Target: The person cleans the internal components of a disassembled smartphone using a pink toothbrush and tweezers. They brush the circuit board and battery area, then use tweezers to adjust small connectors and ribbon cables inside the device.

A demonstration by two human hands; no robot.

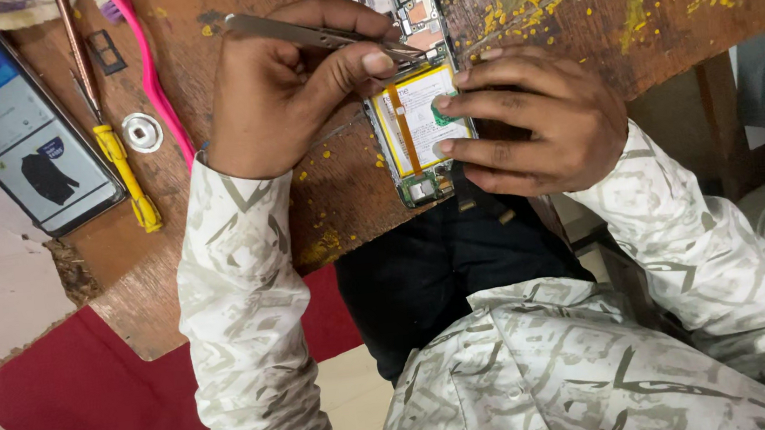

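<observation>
Two hands work over an opened phone (414,90) that lies back-off near the edge of a worn wooden table (344,200), its battery and circuit boards exposed. The left hand (282,89) is closed around a pair of metal tweezers (318,34), thumb and fingers pinching them, with the tips angled down to the upper part of the battery. The right hand (537,121) rests on the phone's right side, fingers spread and pressing on the battery label, holding nothing.

The tabletop is brown, scratched and flecked with yellow paint, thickest toward the upper right. On its left part lie a yellow-handled screwdriver (120,161), a small metal washer (142,132), a pink strip (154,78) and a second phone (14,129) with its screen lit. Below the table edge a red floor covering (93,411) shows, beside pale tile. Camouflage-patterned sleeves (241,303) cover both arms.
</observation>
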